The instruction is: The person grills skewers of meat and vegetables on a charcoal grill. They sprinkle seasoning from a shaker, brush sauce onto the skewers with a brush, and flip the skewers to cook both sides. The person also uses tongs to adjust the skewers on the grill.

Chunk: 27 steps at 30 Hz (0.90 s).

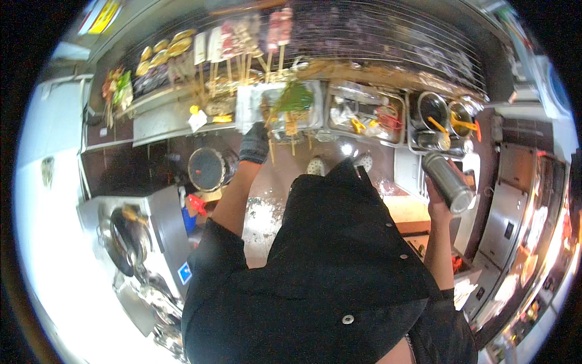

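Observation:
My left hand (255,142), in a dark grey knitted glove, is at the near edge of a metal tray (317,119). Skewers (291,127) and green leafy pieces (298,96) lie in that tray. Thin sticks jut over its edge beside my gloved fingers, but blur hides whether the fingers grip one. Out to the right, my bare right hand (437,193) is wrapped around a cylindrical metal shaker (448,182), which is tilted.
Meat skewers (234,38) and shells (170,49) rest on a long grill (363,36). Another tray (402,119) holds packets and a red basket; metal pots (431,109) stand to its right. A round bucket (207,168) is on the floor, left. Pans (129,239) sit on a steel counter.

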{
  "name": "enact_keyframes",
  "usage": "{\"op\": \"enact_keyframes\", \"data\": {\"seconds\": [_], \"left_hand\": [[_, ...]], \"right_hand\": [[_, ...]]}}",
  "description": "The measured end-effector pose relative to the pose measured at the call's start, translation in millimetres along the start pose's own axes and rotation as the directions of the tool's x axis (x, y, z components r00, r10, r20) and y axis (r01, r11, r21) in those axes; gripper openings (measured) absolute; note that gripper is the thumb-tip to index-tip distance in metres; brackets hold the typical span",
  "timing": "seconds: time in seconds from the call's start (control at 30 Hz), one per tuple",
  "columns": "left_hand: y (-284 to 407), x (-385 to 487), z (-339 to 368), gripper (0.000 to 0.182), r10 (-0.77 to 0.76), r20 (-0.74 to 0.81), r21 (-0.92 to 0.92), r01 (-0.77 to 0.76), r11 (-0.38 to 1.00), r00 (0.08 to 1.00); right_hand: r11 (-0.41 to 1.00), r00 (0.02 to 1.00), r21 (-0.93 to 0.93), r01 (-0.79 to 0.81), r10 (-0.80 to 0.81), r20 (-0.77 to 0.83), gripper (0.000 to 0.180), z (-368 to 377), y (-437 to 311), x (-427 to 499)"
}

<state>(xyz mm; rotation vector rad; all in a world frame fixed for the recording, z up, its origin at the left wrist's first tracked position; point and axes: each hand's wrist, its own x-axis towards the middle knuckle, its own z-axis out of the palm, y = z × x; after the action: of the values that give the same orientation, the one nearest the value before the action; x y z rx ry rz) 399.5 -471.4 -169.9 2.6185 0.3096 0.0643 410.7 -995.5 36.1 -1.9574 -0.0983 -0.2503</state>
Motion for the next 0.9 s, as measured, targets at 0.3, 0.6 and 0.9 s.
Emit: {"op": "enact_keyframes", "data": {"seconds": [0.3,0.6,0.9], "left_hand": [[40.4,20.8,74.9,0.031,-0.278,0.21,0.184,0.241,0.953,0.937],[174.6,89.6,-6.2,0.044,-0.156,-0.162,-0.05,0.15,0.987,0.974],[199.8,159.4,-21.7,0.078,-0.418,-0.342,0.406,0.533,0.742,0.842]], "right_hand": [[0.358,0.896,-0.93,-0.087,0.436,0.084,0.073,-119.7,49.3,57.7],[0.12,0.828,-0.992,0.033,0.552,0.094,0.051,-109.4,158.2,126.9],[0.792,0.943,-0.551,0.265,-0.093,0.32,0.045,-28.3,145.5,150.1]]}}
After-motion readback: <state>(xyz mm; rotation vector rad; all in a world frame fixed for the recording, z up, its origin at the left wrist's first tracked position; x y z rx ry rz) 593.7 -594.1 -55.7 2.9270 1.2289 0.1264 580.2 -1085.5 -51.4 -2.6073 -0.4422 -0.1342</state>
